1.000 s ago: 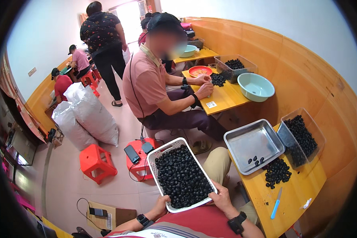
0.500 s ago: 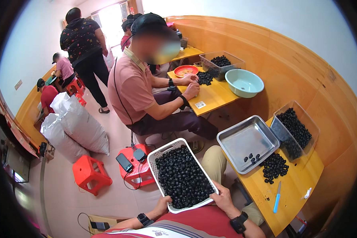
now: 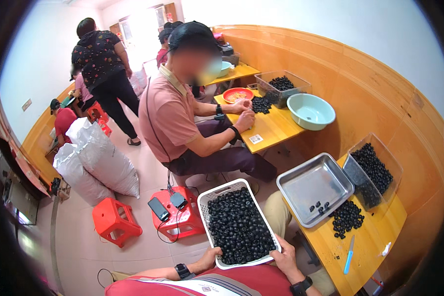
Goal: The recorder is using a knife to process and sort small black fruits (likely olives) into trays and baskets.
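Observation:
A white perforated plastic basket [image 3: 204,217] sits tilted over my lap, filled with small black round pieces [image 3: 239,224], some showing ring-like ends. At the basket's near left corner, my left hand [image 3: 205,260] is closed on the rim. My right hand [image 3: 285,257] grips the near right corner, its thumb over the edge. To the right, on the yellow table [image 3: 380,227], a metal tray [image 3: 313,185] holds several black pieces. A loose pile of the same pieces [image 3: 348,218] lies beside the tray, and a blue-handled knife [image 3: 349,259] is nearer me.
A clear bin [image 3: 393,172] of black pieces stands behind the pile. Ahead, a co-worker [image 3: 170,118] sits at another table with a pale green basin [image 3: 311,111]. Red stools [image 3: 114,219] and white sacks [image 3: 106,163] are on the left; one stool holds a phone [image 3: 159,209].
The basket with both my hands has shifted slightly right and down in the picture. Most of the surroundings have shifted similarly. My grip on the basket is the same.

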The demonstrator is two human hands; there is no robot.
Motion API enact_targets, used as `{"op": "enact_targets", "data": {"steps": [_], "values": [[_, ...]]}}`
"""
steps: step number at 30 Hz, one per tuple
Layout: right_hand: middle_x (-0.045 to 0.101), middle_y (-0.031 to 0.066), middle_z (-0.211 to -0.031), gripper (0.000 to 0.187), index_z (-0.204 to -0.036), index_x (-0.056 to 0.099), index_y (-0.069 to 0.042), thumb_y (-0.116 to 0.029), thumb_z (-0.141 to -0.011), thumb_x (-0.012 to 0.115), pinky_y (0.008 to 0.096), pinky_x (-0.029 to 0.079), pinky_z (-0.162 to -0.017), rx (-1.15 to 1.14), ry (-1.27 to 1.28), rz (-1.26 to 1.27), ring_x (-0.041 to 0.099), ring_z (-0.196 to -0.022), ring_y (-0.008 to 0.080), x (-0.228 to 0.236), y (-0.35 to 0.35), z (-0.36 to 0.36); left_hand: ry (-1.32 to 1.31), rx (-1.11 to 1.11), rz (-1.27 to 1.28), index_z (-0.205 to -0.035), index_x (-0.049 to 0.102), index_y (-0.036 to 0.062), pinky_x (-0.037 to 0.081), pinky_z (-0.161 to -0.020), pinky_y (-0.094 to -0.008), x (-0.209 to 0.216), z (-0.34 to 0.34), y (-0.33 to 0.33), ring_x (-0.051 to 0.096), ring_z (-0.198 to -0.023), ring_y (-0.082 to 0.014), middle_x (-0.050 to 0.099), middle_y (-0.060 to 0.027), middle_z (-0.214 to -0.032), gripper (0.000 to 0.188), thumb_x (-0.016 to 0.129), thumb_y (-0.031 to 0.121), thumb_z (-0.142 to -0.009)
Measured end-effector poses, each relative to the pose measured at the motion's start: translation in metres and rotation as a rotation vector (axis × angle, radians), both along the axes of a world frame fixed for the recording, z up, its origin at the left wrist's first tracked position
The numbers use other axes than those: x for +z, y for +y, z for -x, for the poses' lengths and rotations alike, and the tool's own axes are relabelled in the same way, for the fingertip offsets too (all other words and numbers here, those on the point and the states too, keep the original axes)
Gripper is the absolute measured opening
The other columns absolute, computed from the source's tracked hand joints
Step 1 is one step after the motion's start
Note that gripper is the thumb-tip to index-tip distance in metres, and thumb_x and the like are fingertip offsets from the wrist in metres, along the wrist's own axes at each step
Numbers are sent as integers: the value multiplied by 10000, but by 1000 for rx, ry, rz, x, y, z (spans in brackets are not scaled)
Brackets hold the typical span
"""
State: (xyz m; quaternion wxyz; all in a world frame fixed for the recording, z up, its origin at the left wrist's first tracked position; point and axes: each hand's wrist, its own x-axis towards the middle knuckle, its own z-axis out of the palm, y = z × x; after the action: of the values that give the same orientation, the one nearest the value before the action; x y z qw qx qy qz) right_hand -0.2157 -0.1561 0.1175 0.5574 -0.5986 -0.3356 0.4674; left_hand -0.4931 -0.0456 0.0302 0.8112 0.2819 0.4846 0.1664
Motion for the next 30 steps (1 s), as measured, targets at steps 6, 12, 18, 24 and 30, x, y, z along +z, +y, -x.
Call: {"op": "enact_targets", "data": {"steps": [6, 12, 18, 24, 30], "values": [[679, 67, -1186, 660, -1377, 567, 84, 46, -718, 555, 258, 490, -931, -59, 58, -10, 640, -1036, 129, -14, -10, 1, 38, -50, -91, -1266, 530, -52, 544, -878, -354, 35, -19, -5, 628, -975, -211, 641, -102, -1077, 535, 515, 55, -741], [681, 56, -1125, 682, -1352, 583, 99, 19, -675, 568, 242, 497, -869, -55, 83, -7, 637, -969, 116, -22, -8, 0, -6, 215, -157, -770, 588, 31, 461, -658, -303, 52, -27, -29, 510, -716, -113, 548, 23, -746, 72, 552, 91, -756], [677, 31, -1099, 655, -1343, 606, 68, 9, -692, 558, 232, 489, -842, 41, 91, -24, 619, -937, 99, -21, -3, -2, -28, 152, -37, -1393, 423, -46, 542, -921, -357, 24, -12, -37, 619, -1021, -227, 602, -114, -1175, 673, 493, 30, -728], [676, 30, -1094, 647, -1340, 606, 72, 9, -697, 562, 231, 494, -830, 61, 65, -40, 618, -925, 94, -29, 0, -5, -89, 245, 23, -1351, 463, -45, 555, -871, -352, 17, -12, -45, 617, -983, -217, 607, -95, -1127, 617, 486, 25, -739], [679, 40, -1106, 656, -1351, 591, 84, 17, -699, 558, 241, 512, -825, 54, 115, -59, 637, -925, 102, -36, -1, -5, -72, 220, -17, -1305, 499, -44, 561, -831, -329, -1, -7, -44, 629, -943, -194, 624, -87, -1087, 569, 486, 26, -740]]}}
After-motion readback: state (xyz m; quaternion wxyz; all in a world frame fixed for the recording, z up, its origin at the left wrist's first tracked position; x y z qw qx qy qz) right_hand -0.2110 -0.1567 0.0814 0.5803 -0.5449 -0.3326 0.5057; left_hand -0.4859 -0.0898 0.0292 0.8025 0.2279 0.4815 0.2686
